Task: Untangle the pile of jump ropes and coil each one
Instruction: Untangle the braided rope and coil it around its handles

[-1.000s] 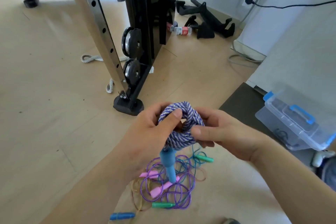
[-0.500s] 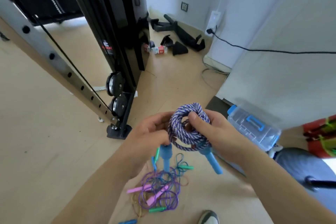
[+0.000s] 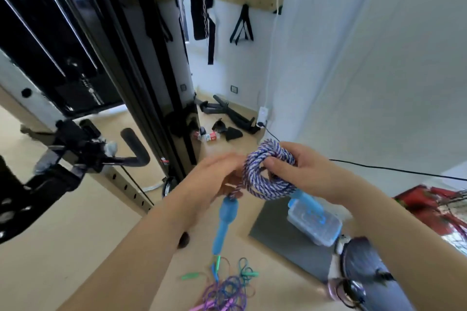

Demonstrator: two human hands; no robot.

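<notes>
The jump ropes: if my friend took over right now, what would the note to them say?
Right hand: gripping the coiled blue-and-white rope, thumb through the coil.
Left hand: blurred, at the coil's left edge, where one blue handle dangles; grip unclear. The second blue handle sticks out below the right hand.
Tangled pile: thin purple, pink and green ropes, on the floor below the hands.
Clear lidded box: on the floor to the right.
Done: this rope is coiled.
Left: set it down, then untangle and coil the pile.
</notes>
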